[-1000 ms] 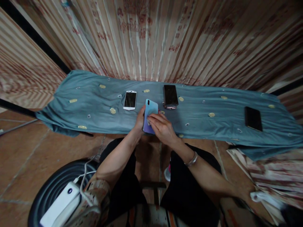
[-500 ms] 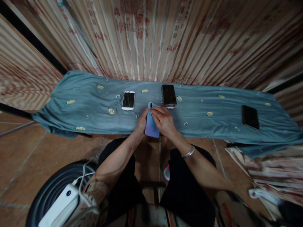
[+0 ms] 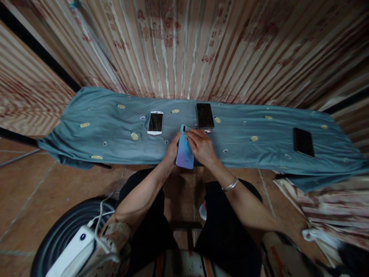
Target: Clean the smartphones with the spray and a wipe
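Observation:
A blue-to-purple smartphone (image 3: pixel 185 156) lies back side up, its camera strip at the top, over the front edge of the cloth-covered table. My left hand (image 3: pixel 173 148) grips it along its left side. On the phone's upper back rest the curled, pinched fingers of my right hand (image 3: pixel 200 145); a small pale bit shows at their tips, too small to name. Left of the hands, a white smartphone (image 3: pixel 155 123) lies screen up. Just beyond my right hand sits a stack of dark phones (image 3: pixel 205 115).
A blue-green patterned cloth (image 3: pixel 236 150) covers the long narrow table. A dark flat phone-like device (image 3: pixel 303 142) lies at its right end. Pleated curtains (image 3: pixel 178 69) hang behind. At lower left, a white power bank (image 3: pixel 72 250) with cables sits on a round black stool (image 3: pixel 54 227).
My right hand's fingertips have shifted slightly right on the phone's back. The left hand keeps its hold, and the phones on the table stay put.

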A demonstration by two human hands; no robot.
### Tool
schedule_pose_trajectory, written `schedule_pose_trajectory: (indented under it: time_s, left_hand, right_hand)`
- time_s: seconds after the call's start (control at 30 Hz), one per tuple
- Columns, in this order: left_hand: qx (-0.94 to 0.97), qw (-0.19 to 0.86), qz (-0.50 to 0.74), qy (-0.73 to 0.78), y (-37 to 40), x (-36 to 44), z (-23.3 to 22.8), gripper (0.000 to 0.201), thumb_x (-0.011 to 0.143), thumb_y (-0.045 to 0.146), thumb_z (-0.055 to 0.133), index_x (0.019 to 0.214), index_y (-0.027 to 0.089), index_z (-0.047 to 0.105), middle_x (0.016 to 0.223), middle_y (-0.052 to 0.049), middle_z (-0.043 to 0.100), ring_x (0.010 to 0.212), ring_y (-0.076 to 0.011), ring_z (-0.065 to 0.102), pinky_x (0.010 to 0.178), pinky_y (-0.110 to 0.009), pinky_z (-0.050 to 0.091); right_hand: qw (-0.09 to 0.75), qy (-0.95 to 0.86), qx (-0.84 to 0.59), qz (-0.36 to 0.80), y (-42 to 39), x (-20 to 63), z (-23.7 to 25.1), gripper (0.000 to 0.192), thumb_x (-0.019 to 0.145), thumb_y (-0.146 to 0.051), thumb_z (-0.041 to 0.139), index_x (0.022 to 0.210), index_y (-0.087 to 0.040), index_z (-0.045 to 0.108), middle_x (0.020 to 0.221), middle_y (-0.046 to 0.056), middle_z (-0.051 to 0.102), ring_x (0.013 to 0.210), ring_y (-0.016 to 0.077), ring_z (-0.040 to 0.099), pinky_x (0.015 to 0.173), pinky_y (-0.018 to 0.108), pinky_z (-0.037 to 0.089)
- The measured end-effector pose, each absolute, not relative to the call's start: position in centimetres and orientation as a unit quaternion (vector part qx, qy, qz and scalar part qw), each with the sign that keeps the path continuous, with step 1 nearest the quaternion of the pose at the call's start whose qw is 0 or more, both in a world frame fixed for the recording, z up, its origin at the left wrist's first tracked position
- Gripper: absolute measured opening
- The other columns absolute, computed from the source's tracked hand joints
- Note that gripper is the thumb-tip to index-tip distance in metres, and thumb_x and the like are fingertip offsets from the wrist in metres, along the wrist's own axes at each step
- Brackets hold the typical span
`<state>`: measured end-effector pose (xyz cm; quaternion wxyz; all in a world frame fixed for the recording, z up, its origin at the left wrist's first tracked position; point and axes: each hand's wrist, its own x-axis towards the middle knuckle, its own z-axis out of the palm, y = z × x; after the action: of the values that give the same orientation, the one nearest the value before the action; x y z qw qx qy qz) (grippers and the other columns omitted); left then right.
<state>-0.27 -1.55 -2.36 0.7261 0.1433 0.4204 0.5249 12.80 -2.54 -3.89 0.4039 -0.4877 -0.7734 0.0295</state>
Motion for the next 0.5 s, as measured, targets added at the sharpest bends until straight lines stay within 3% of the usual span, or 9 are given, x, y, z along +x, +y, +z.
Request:
schedule_pose_trajectory:
  time_s: [0.23, 0.5]
  left_hand:
    - [0.14, 0.725, 0.518, 0.431, -2.0, 0.3, -2.0, 0.016, 0.095, 0.024, 0.064, 0.086, 0.013, 0.072, 0.079, -0.003, 0.076, 0.091, -0.0186, 0.074, 0.094, -0.03, 0.055]
    - [0.141, 0.726, 0.504, 0.446, -2.5, 0.5, -2.4, 0.02, 0.097, 0.026, 0.063, 0.087, 0.012, 0.074, 0.076, -0.002, 0.074, 0.085, -0.015, 0.073, 0.091, -0.027, 0.055]
  right_hand:
    - [0.409, -0.764, -0.498, 0.02, -2.2, 13.2, -3.9, 0.03, 0.107, -0.025, 0.047, 0.11, -0.022, 0.077, 0.116, 0.01, 0.077, 0.106, 0.0256, 0.069, 0.103, 0.046, 0.055]
    - [0.411, -0.753, -0.513, 0.014, -1.2, 13.7, -4.1, 0.033, 0.106, -0.024, 0.045, 0.109, -0.02, 0.078, 0.114, 0.011, 0.077, 0.105, 0.0258, 0.068, 0.103, 0.045, 0.054]
